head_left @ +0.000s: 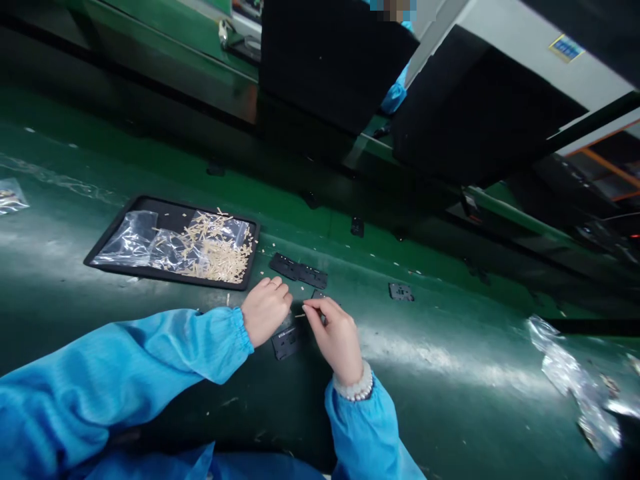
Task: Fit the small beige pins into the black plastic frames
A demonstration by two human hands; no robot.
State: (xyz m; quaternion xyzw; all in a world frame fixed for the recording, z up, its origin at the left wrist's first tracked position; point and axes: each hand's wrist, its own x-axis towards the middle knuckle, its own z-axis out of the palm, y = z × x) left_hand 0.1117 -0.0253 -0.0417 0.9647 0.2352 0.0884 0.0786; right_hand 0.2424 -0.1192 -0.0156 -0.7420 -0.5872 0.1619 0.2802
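My left hand (267,311) is curled, its fingertips turned down and hidden, just right of the tray; whatever it holds does not show. My right hand (334,335) is closed in a pinch, with a thin beige strip (299,315) at its fingertips. Between and below the hands lies a flat black plastic part (286,342) with small cut-outs. Another black part is partly covered by my right hand. Beyond my hands, two similar black plates (299,271) lie end to end. A black tray (170,276) at the left carries clear plastic bags (131,239) and a heap of loose beige strips (223,257).
The green work surface (450,413) has scattered strips on it. One black part (401,291) lies to the right, a smaller one (357,227) farther back. Crumpled clear bags (570,373) lie at the right. Black panels (330,67) stand behind, with another person's blue sleeve (395,97) beyond.
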